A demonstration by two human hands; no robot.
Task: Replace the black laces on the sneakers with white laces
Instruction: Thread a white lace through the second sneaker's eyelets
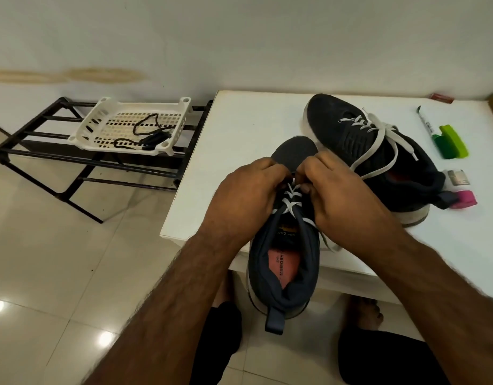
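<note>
— Where are we on the near sneaker (285, 245)?
— At the table (239, 129) edge; our left hand (248, 195) and right hand (342, 195) pinch its white lace (291, 202) at the top crossings.
— Let's tighten evenly, like the laced far sneaker (359, 140); the black laces (145, 134) lie in the basket (100, 118).

Two dark sneakers sit on the white table (239, 120): the near sneaker (284, 262) at its front edge, the far sneaker (359, 140) behind it toward the wall. Each carries one white lace, two in all: near lace (291, 202), far lace (378, 132). Two hands work at the near one, left hand (248, 193) and right hand (339, 190). Left of the table, one white basket (100, 112) on one black rack (31, 134) holds two black laces (145, 126). At the table's right side lie one pen (424, 120), two green markers (451, 141) and one pink-capped bottle (462, 193)
</note>
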